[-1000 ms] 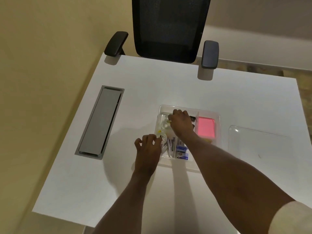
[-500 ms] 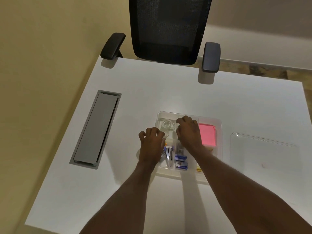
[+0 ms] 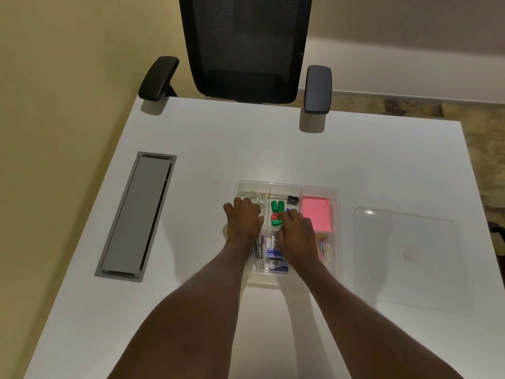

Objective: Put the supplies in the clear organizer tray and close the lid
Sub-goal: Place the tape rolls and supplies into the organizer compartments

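clear organizer tray (image 3: 337,214): divided, filled, lid (image 3: 404,255) off beside it; left hand (image 3: 243,221), right hand (image 3: 296,232): grip unclear

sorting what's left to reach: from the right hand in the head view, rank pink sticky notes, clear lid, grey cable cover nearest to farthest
1. pink sticky notes: just right of the right hand, inside the tray.
2. clear lid: farther right, lying on the table.
3. grey cable cover: far left, beyond the left hand.

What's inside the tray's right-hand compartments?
In the clear tray, a pink sticky-note pad lies at the back, coloured paper clips in front. The right hand covers their left edge.
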{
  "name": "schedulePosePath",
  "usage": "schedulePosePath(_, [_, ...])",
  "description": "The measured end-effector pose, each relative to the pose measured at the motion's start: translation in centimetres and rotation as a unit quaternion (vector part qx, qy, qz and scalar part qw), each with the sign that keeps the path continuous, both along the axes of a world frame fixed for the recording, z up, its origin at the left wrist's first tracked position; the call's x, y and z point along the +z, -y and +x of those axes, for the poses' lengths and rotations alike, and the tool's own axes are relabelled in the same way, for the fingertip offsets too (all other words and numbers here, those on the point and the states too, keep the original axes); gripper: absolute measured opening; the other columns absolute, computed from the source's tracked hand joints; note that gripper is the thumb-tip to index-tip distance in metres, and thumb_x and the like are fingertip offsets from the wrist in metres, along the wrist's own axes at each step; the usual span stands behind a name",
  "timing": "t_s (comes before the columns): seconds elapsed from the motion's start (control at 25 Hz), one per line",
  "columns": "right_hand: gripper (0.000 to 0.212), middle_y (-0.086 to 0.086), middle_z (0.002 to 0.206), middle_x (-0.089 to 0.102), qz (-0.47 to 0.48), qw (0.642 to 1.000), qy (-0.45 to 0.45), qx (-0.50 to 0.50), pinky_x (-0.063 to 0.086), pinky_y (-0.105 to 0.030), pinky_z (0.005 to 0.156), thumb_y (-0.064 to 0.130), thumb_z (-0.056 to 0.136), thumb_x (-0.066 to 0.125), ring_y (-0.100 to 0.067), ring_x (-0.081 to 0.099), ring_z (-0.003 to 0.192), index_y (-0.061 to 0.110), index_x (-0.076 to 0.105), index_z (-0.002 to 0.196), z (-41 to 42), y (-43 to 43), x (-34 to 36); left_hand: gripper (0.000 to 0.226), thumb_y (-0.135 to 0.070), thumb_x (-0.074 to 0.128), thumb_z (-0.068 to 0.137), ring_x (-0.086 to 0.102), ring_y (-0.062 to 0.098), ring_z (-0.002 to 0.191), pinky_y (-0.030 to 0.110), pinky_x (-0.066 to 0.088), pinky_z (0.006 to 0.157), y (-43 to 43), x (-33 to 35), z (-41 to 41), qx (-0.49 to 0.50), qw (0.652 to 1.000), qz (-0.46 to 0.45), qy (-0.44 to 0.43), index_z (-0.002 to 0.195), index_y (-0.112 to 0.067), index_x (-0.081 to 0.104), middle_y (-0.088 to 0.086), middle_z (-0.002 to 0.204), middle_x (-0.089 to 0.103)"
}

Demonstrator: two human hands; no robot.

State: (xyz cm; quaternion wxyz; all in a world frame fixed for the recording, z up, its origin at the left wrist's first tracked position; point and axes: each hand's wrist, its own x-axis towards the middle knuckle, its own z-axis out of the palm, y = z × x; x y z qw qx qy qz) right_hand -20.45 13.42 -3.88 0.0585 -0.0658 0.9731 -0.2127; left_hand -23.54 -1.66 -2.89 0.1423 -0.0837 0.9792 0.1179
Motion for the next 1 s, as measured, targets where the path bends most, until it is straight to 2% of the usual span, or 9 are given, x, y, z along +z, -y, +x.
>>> schedulePosePath(0.12, [0.042,-0.006,0.118,0.068,-0.006,1.000,-0.002,-0.002,0.054,-0.036,0.090,0.017,0.084,0.077,-0.022,0.064,0.101,0.016,0.063,0.123,0.3,0.1,0.2,0.027,-0.030,0.053,0.100,0.056,0.026,0.117,0.046,0.037,0.099,-0.3,-0.1,-0.1,0.013,0.999,-0.030,0.038,0.110,-0.021,0.077,0.003,0.114,0.072])
schedulePosePath(0.24, [0.039,-0.005,0.112,0.069,0.002,1.000,-0.023,0.009,0.055,-0.036,0.085,0.015,0.080,0.079,-0.020,0.064,0.096,0.017,0.065,0.117,0.1,0.4,0.5,0.032,-0.032,0.050,0.100,0.057,0.027,0.116,0.047,0.039,0.100,-0.3,0.2,-0.2,0.023,0.999,-0.026,0.040,0.111,-0.018,0.077,0.004,0.113,0.072])
schedulePosePath(0.36, [0.036,-0.003,0.106,0.070,0.018,0.999,-0.039,0.027,0.055,-0.034,0.081,0.013,0.077,0.078,-0.018,0.063,0.091,0.018,0.066,0.110,0.0,0.8,1.0,0.030,-0.030,0.049,0.102,0.058,0.027,0.116,0.047,0.040,0.099,0.1,0.4,1.0,0.041,0.999,-0.006,-0.021,0.115,-0.020,0.074,0.006,0.120,0.068])
schedulePosePath(0.48, [0.032,-0.003,0.108,0.069,0.035,0.998,-0.027,0.049,0.054,-0.034,0.084,0.013,0.081,0.073,-0.018,0.062,0.094,0.017,0.065,0.112,-0.1,1.4,1.2,0.027,-0.026,0.051,0.102,0.056,0.026,0.120,0.047,0.040,0.101,1.0,-0.3,4.0,0.072,0.993,0.003,-0.088,0.124,-0.021,0.067,0.006,0.127,0.063])
schedulePosePath(0.68, [0.028,-0.001,0.108,0.064,0.072,0.993,-0.022,0.090,0.050,-0.032,0.086,0.013,0.086,0.065,-0.016,0.057,0.093,0.019,0.063,0.113,-0.4,2.0,1.7,0.033,-0.022,0.065,0.093,0.060,0.031,0.123,0.049,0.046,0.100,4.4,-1.3,8.2,0.101,0.985,0.001,-0.137,0.126,-0.018,0.064,0.010,0.132,0.062])
schedulePosePath(0.88, [0.031,-0.005,0.110,0.067,0.116,0.984,-0.035,0.132,0.047,-0.039,0.091,0.007,0.085,0.059,-0.024,0.059,0.101,0.015,0.066,0.114,-2.4,2.8,3.0,0.035,-0.016,0.054,0.104,0.056,0.026,0.136,0.047,0.044,0.111,7.7,-2.6,10.3,0.108,0.985,0.002,-0.136,0.138,-0.017,0.060,0.007,0.146,0.057])
schedulePosePath(1.0, [0.033,-0.005,0.116,0.067,0.143,0.978,-0.033,0.148,0.046,-0.041,0.097,0.009,0.089,0.057,-0.025,0.059,0.107,0.014,0.065,0.121,-4.0,3.3,3.5,0.043,-0.015,0.046,0.109,0.038,0.026,0.154,0.044,0.030,0.128,8.7,-4.1,11.2,0.093,0.990,0.041,-0.102,0.151,-0.013,0.050,0.011,0.162,0.044])
